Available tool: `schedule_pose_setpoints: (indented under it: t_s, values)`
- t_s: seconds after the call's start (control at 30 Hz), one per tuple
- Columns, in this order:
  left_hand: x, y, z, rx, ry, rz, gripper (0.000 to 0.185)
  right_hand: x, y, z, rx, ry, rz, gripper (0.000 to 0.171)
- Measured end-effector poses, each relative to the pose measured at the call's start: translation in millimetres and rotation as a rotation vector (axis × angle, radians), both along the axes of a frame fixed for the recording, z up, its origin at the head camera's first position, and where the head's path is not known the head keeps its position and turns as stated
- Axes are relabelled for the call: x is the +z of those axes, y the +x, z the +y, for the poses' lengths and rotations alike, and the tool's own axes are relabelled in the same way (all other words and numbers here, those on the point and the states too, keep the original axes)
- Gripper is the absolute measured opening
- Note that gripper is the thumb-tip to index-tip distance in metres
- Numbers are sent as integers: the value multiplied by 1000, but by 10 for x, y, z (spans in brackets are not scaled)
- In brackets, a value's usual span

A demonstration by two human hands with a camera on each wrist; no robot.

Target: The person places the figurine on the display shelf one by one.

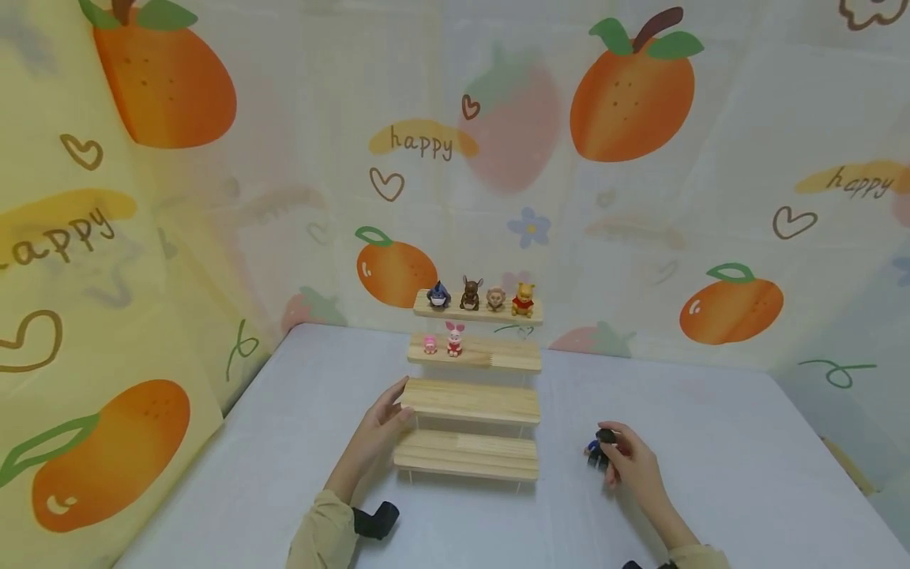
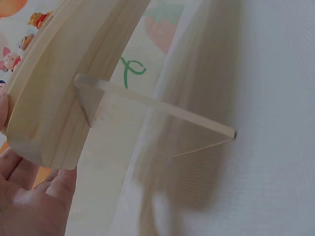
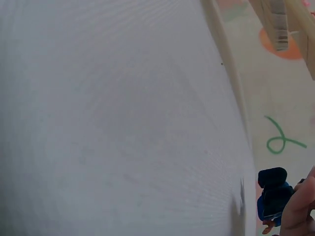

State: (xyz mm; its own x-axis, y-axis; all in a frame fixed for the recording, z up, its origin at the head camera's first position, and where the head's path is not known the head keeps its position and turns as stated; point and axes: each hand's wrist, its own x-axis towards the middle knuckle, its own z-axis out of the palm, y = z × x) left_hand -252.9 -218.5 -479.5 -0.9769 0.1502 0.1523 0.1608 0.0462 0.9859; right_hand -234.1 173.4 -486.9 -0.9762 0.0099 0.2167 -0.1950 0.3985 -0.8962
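Note:
A small toy figurine (image 1: 596, 451), black and blue, is pinched in my right hand (image 1: 635, 466) to the right of a wooden tiered display stand (image 1: 471, 400). The right wrist view shows the dark figurine (image 3: 274, 196) beside a fingertip, partly covered by it. My left hand (image 1: 377, 427) grips the left end of the stand's second tier from the bottom, thumb at the front corner and a finger at the back. Under that board, the left wrist view shows a thin clear leg (image 2: 162, 105) and part of my left hand (image 2: 34, 196).
On the top tier sit a donkey figurine (image 1: 438, 295), a brown kangaroo figurine (image 1: 470, 293), a pale round-faced figurine (image 1: 496, 299) and a yellow bear figurine (image 1: 523, 300). Lower stand a small pink figurine (image 1: 430, 344) and a piglet figurine (image 1: 454, 340). Fruit-printed cloth (image 1: 498, 229) hangs behind the white table (image 1: 270, 442).

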Motion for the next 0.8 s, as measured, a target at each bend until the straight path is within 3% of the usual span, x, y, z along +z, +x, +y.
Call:
schedule_pose_setpoints:
  t_s: [0.23,0.43,0.5,0.6,0.7,0.73,0.77,0.8]
  values:
    - [22,15,6,5,7,-11,59,74,-35,-66,34,-60,118,26]
    - [25,16,4,-2,11,-13,59,158,-95,-88,61,-68,297,26]
    - [29,15,4,-2,15,-16,58,134,-162,-61,74,-77,351,27]
    - [44,14,8,-5,17,-25,57,190,-239,-47,71,-67,353,26]
    - [110,50,28,-3,9,-18,57,59,-495,54,76,-45,385,27]
    - [106,47,31,-1,8,-16,57,138,-502,29,73,-37,369,27]
    - [101,45,31,3,6,-12,57,63,-613,75,114,-64,394,28]
    - [95,41,31,8,3,-8,57,123,-631,53,121,-59,397,28]
